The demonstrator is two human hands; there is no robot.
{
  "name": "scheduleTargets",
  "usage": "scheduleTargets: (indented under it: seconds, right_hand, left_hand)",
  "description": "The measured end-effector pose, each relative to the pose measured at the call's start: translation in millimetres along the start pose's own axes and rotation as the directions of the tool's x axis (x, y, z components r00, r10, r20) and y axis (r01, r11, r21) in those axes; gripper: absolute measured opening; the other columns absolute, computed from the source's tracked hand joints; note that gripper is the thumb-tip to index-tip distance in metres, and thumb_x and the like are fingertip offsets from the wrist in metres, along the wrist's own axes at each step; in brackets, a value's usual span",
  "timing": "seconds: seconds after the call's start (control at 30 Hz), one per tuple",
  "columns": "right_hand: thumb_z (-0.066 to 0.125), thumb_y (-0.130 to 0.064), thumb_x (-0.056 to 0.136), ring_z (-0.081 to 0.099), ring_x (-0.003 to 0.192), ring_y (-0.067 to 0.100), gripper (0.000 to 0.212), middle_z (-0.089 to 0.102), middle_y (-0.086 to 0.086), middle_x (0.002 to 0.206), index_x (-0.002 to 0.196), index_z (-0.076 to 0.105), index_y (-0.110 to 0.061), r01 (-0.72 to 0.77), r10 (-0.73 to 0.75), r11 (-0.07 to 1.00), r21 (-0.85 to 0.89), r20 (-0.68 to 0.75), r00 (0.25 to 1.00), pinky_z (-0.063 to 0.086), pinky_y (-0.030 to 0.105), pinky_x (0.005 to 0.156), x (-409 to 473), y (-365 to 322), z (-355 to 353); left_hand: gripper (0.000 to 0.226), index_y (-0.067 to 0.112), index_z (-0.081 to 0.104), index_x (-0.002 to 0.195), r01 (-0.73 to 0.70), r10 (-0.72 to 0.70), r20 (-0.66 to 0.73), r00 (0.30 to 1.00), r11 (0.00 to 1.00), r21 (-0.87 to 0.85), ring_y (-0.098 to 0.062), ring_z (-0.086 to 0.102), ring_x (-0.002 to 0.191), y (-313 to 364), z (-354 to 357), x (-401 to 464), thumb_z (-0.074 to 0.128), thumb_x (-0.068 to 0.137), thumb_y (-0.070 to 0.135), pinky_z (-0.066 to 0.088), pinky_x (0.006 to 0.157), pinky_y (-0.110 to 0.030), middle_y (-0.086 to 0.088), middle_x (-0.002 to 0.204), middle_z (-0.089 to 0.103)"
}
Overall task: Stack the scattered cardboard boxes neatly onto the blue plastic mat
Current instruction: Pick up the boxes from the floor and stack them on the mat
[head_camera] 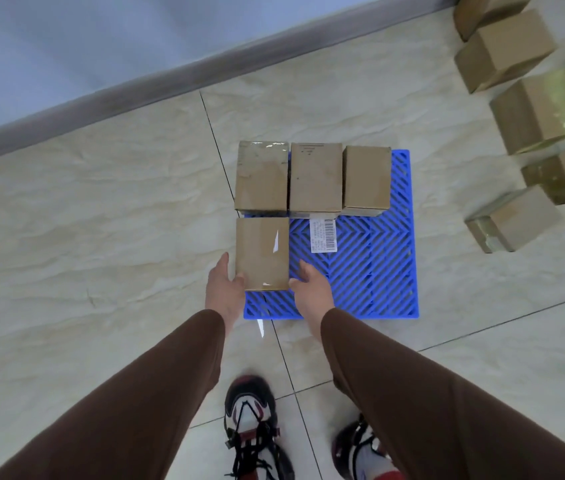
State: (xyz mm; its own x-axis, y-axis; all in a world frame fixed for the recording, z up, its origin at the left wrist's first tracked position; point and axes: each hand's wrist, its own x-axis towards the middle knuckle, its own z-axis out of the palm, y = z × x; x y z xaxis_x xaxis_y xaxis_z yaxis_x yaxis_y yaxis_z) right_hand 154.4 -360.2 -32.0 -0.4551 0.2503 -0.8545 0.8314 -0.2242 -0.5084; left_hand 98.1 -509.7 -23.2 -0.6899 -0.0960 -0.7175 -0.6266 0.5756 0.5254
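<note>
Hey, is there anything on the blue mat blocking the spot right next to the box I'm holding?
Nothing visible does. Both hands, left hand and right hand, flank the box on the blue mat; the grid to its right is bare, with the row of three boxes behind.

Three boxes line the mat's far edge; a fourth sits front-left.

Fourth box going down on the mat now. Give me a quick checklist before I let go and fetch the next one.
1. Both hands on box: left hand and right hand flank the front box: ok.
2. Box fully seated on blue mat: cannot tell.
3. Aligned with back row: ok.
4. Free mat space to its right: ok.
5. More boxes remain, upper right: ok.
</note>
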Motion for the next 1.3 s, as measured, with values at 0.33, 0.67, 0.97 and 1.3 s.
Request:
scheduleTargets:
  seconds: [0.33, 0.67, 0.97, 1.3]
  right_hand:
    - [0.061, -0.027, 0.099, 0.05, 0.129, 0.015, 0.054, 0.049, 0.0, 0.149, 0.15, 0.043, -0.021, 0.143, -0.137, 0.99, 0.015, -0.207, 0.969, 0.042, 0.038, 0.109, -121, -70, -148]
    - [0.066, -0.031, 0.092, 0.058, 0.118, 0.014, 0.043, 0.061, -0.005, 0.128, 0.133, 0.058, -0.019, 0.233, -0.189, 0.97, 0.067, -0.39, 0.901, 0.047, 0.036, 0.103, -168, -106, -360]
    - [0.062, -0.031, 0.094, 0.057, 0.114, 0.008, 0.035, 0.06, -0.013, 0.123, 0.128, 0.057, -0.028, 0.239, -0.211, 0.971, 0.026, -0.385, 0.898, 0.044, 0.028, 0.092, -160, -135, -510]
    - [0.06, -0.034, 0.094, 0.058, 0.097, 0.001, 0.025, 0.061, -0.012, 0.112, 0.118, 0.06, -0.029, 0.187, -0.158, 0.981, 0.045, -0.367, 0.917, 0.043, 0.025, 0.075, -110, -201, -605]
  left_hand:
    - [0.054, 0.018, 0.037, 0.153, -0.177, 0.176, 0.021, 0.984, 0.976, 0.124, -0.023, 0.035, 0.144, 109, 14, -135, 0.051, 0.102, 0.025, 0.032, 0.119, -0.043, -0.005, 0.158, 0.034]
    - [0.053, 0.021, 0.047, 0.143, -0.275, 0.272, 0.109, 0.956, 0.961, 0.015, -0.011, 0.047, 0.124, 255, 174, -233, 0.067, 0.095, 0.027, 0.045, 0.084, -0.007, 0.004, 0.143, 0.046]
    - [0.053, 0.016, 0.047, 0.146, -0.237, 0.237, 0.136, 0.962, 0.971, -0.017, -0.019, 0.039, 0.142, 329, 309, -282, 0.065, 0.096, 0.027, 0.032, 0.118, -0.044, -0.007, 0.152, 0.043]
    - [0.044, 0.016, 0.051, 0.139, -0.224, 0.22, 0.132, 0.966, 0.975, 0.013, -0.019, 0.05, 0.131, 415, 387, -273, 0.06, 0.097, 0.026, 0.039, 0.112, -0.038, -0.005, 0.142, 0.054]
